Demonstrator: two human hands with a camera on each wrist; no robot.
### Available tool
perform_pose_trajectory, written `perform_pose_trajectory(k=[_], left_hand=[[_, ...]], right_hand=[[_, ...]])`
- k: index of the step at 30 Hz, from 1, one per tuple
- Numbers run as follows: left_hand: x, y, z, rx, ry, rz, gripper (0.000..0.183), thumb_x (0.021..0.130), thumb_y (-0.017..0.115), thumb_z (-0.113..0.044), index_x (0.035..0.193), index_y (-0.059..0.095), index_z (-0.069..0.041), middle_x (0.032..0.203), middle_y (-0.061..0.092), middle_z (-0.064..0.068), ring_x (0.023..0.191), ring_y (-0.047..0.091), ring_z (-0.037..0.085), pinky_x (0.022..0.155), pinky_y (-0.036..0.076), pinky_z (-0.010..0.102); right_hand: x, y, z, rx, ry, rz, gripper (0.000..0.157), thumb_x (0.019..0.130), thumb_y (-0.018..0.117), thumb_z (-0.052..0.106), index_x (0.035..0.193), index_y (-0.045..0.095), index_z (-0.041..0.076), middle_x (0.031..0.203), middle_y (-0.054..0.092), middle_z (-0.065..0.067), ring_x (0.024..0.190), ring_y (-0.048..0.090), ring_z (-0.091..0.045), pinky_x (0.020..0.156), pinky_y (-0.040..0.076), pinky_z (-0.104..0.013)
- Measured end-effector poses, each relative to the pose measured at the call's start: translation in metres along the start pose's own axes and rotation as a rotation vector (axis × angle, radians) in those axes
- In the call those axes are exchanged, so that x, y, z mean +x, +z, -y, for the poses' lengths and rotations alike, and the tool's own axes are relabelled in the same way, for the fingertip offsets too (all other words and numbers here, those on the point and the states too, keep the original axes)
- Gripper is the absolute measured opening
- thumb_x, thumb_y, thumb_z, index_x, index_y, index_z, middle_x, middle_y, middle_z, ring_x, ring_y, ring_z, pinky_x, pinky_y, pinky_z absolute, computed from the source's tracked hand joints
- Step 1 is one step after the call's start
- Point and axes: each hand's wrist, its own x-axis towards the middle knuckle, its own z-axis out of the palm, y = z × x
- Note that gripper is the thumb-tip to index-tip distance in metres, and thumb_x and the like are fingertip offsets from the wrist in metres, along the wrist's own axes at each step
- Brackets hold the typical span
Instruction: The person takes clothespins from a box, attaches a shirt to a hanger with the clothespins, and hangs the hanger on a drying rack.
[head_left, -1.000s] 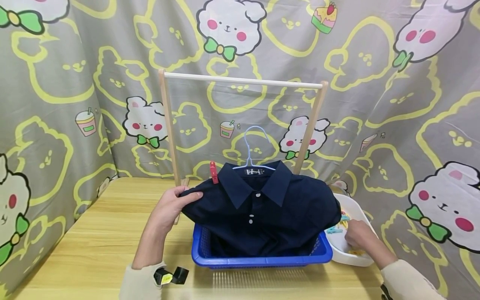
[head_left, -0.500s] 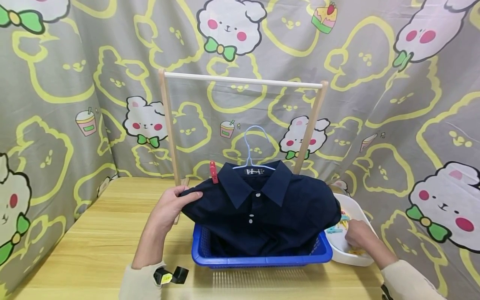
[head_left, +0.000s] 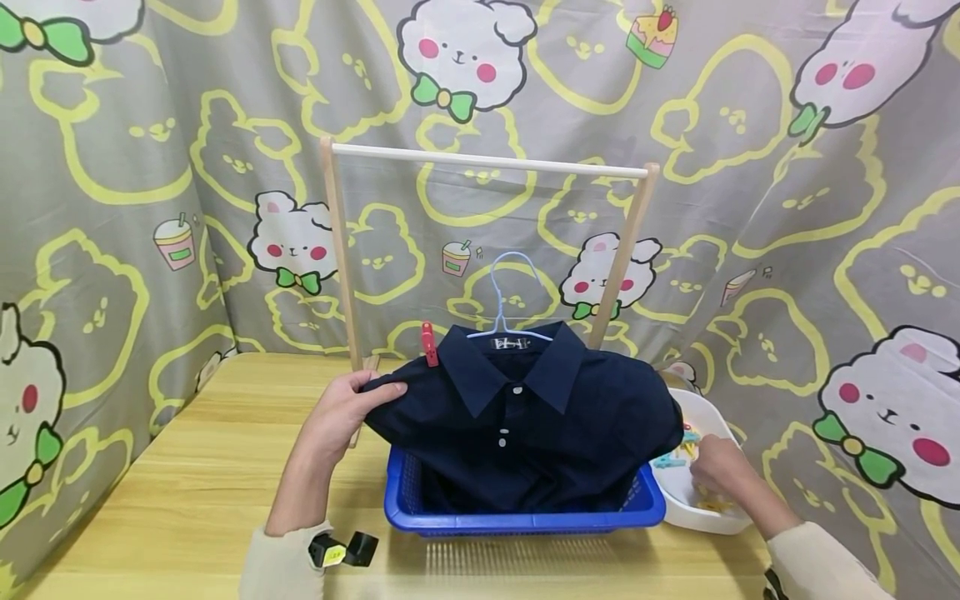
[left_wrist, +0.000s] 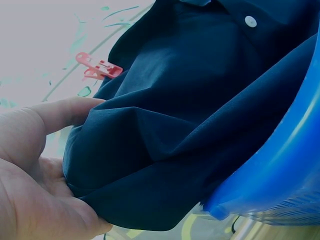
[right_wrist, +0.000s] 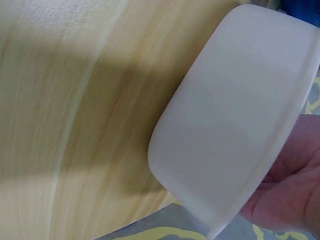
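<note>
A dark navy collared shirt (head_left: 615,400) on a light blue hanger (head_left: 500,304) is bunched in a blue plastic basket (head_left: 525,522). One red clothespin (head_left: 429,345) is clipped on its shoulder at the left, near the collar. My left hand (head_left: 337,421) holds the shirt's left-side edge, thumb on top and the other fingers beneath; the left wrist view shows the cloth in its grip. My right hand (head_left: 722,468) reaches down into a white tub (head_left: 705,520) among several clothespins (head_left: 671,460). Its fingertips are hidden, in the right wrist view behind the tub wall (right_wrist: 220,120).
Behind the basket stands a wooden rack with a white crossbar (head_left: 487,160). The wooden table (head_left: 187,500) extends to the left and front. A patterned cloth curtain (head_left: 465,83) encloses the back and sides.
</note>
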Motion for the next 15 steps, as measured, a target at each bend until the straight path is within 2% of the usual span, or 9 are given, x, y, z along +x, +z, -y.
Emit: perform_pose_trajectory(k=[2,6,8,13,15], left_hand=[[0.0000,0.0000,-0.0001,0.003,-0.003,-0.002,0.036,0.086,0.071,-0.032,0.088,0.058,0.002,0.061,0.049,-0.003,0.035,0.033,0.012,0.039,0.025,0.023],[-0.0002,0.0002,-0.0002,0.007,0.002,-0.008,0.036,0.086,0.071,-0.031,0.089,0.059,0.002,0.066,0.053,-0.002,0.047,0.045,0.013,0.049,0.036,0.025],[0.0001,0.0001,0.0004,0.009,0.006,-0.009,0.036,0.086,0.071,-0.031,0.090,0.059,0.002,0.068,0.054,-0.001,0.050,0.047,0.013,0.052,0.038,0.026],[-0.0007,0.0001,-0.0007,0.009,0.000,0.000,0.033,0.087,0.070,-0.029,0.090,0.059,0.002,0.064,0.053,-0.002,0.038,0.037,0.012,0.042,0.031,0.024],[-0.0006,0.0003,-0.0009,0.010,0.001,0.000,0.033,0.087,0.070,-0.029,0.091,0.060,0.002,0.065,0.054,-0.002,0.039,0.039,0.012,0.044,0.033,0.024]], right_hand=[[0.0008,-0.0017,0.0003,0.004,-0.005,-0.012,0.013,0.069,0.056,0.005,0.058,0.049,0.006,0.059,0.047,-0.006,0.054,0.046,-0.022,0.051,0.037,-0.031],[0.0028,-0.0043,0.0010,0.009,-0.010,-0.035,0.015,0.068,0.054,0.005,0.055,0.047,0.008,0.057,0.046,-0.005,0.053,0.045,-0.022,0.052,0.036,-0.031],[0.0033,-0.0057,0.0020,0.002,-0.018,-0.046,0.015,0.067,0.054,0.006,0.054,0.047,0.008,0.057,0.046,-0.006,0.054,0.045,-0.023,0.053,0.037,-0.033],[0.0040,-0.0086,0.0049,-0.031,-0.038,-0.071,0.015,0.069,0.053,0.008,0.056,0.047,0.007,0.060,0.047,-0.007,0.055,0.046,-0.024,0.055,0.038,-0.035],[0.0036,-0.0096,0.0060,-0.034,-0.047,-0.092,0.014,0.069,0.053,0.009,0.057,0.047,0.007,0.060,0.047,-0.007,0.055,0.046,-0.024,0.054,0.038,-0.035]])
